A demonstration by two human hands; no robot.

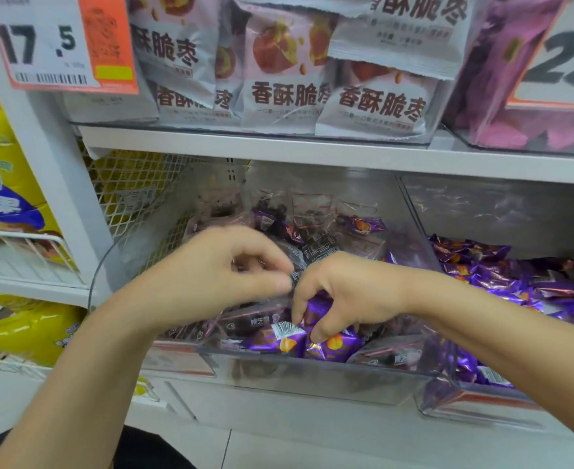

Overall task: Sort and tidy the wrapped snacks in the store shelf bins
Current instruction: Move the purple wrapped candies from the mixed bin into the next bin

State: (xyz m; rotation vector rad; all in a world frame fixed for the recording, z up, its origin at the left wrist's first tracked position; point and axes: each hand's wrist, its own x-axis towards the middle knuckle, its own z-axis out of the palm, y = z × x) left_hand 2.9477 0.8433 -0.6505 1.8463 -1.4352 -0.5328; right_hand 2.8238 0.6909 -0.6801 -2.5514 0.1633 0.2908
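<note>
A clear plastic bin (312,377) on the lower shelf holds mixed wrapped snacks: clear packets with dark fruit (255,321) and shiny purple packets (333,345). My left hand (218,272) hovers over the bin's middle, its fingers curled and pinching a clear packet's edge. Beside it, my right hand (343,292) reaches down with curled fingers around a purple packet (316,308) near the bin's front. The two hands almost touch.
A second bin (475,401) to the right is full of purple packets (522,279). The upper shelf (312,150) carries grey jujube bags (285,79) and price tags (59,42). Yellow bags (25,330) sit in wire racks at left.
</note>
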